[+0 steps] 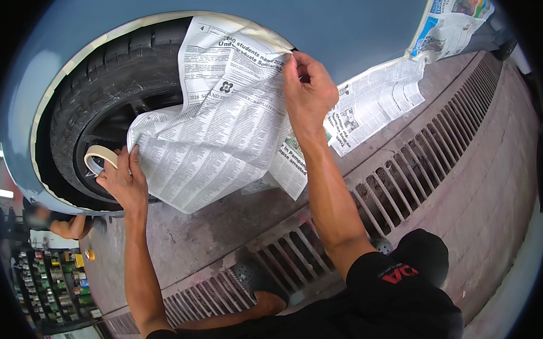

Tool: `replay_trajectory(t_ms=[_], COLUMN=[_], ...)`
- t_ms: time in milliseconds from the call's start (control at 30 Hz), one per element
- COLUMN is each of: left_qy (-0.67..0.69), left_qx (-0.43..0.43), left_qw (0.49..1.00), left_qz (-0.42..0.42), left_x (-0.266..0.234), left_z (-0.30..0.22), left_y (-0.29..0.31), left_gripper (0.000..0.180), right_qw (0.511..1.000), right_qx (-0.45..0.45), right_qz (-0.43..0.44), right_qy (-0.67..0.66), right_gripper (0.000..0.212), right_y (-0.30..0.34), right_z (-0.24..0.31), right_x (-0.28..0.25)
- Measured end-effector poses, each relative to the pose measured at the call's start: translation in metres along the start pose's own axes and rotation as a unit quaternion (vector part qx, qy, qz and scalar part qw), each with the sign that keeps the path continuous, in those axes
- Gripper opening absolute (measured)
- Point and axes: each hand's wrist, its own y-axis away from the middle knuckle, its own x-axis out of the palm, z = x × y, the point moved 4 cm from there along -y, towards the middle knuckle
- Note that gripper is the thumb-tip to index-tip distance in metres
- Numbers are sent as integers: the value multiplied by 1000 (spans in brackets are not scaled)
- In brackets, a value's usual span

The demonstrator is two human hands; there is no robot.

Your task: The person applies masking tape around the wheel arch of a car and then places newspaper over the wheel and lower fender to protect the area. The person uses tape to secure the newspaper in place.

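A large newspaper sheet (216, 135) hangs over the right part of a car wheel (122, 91), its upper edge along the wheel arch. My right hand (309, 93) is closed in a pinch at the sheet's upper right corner, against the arch's taped rim. My left hand (125, 177) is closed too, with a roll of masking tape (100, 157) around its fingers and the sheet's left edge between thumb and fingertips. Pale masking tape (88, 50) lines the arch of the blue-grey car body (350, 29). The sheet hides part of the tyre and rim.
More newspaper (377, 106) hangs along the car's lower edge, and another piece (457, 19) covers the far right. A metal floor grate (403, 183) runs across the concrete below. At left, another person's arm (70, 227) shows near shelves of cans (51, 279).
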Motion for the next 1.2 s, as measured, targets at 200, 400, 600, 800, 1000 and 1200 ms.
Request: replay_trajectory(t_ms=[200, 400, 600, 800, 1000, 1200], left_qy=[6, 39, 46, 158, 390, 353], left_qx=[-17, -60, -100, -37, 271, 95], left_qw=[999, 997, 993, 983, 863, 813], left_qz=[26, 26, 42, -82, 173, 453], left_x=[13, 15, 16, -10, -64, 25], left_z=[34, 9, -3, -52, -258, -392], left_y=[20, 7, -4, 8, 79, 238], left_gripper=[22, 23, 32, 38, 45, 55], right_qw=[999, 999, 999, 994, 986, 959], right_qx=[44, 1, -28, -93, -149, -178], right_qz=[-1, -35, -38, -47, 58, 217], right_qy=[-12, -25, -22, 18, 44, 25], right_gripper=[11, 10, 11, 14, 17, 28], right_y=[0, 3, 0, -2, -17, -23], right_z=[3, 3, 1, -1, -4, 2], right_x=[3, -3, -1, -2, -13, -12])
